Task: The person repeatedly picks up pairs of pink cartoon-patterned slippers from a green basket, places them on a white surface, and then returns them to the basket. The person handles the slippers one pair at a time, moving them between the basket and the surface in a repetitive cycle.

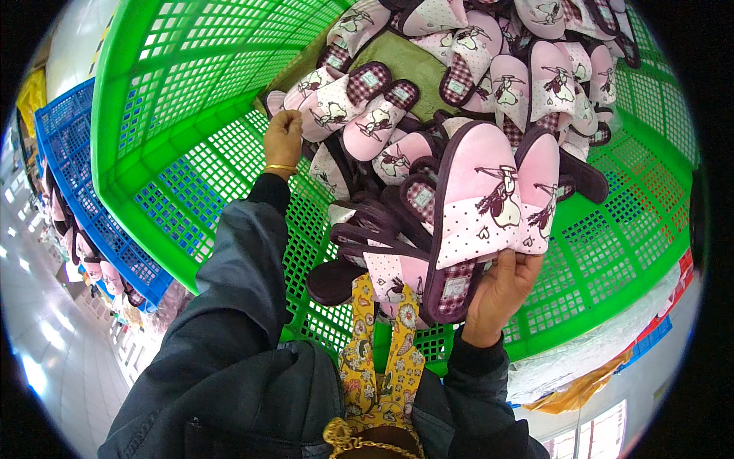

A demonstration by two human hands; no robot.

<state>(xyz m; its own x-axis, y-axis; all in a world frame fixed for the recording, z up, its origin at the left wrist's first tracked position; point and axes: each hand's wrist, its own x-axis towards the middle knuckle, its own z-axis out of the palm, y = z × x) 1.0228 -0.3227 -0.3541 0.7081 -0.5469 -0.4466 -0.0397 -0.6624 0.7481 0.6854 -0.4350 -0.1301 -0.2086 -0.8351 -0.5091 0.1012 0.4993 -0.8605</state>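
A pair of pink slippers (pixel 493 206) with a dotted band, a cartoon dog print and dark plaid insoles is raised upright in my right hand (pixel 505 287). My thumb and fingers close on it at the opening of the uppers. My left hand (pixel 283 144), fingers curled, is at the toe end of another pink slipper (pixel 330 111) on the left of the pile. Whatever those fingertips hold is hidden. Many matching slippers (pixel 552 83) lie heaped in a large green plastic basket (pixel 206 206), some with dark soles turned up.
The green basket's tall wall rises on the left and at the back. A blue crate (pixel 99 183) stands outside it on the left, near more slippers (pixel 107 274). White wrapped material (pixel 589 359) lies beyond the basket's right side. A yellow patterned cloth (pixel 382 359) hangs from my chest.
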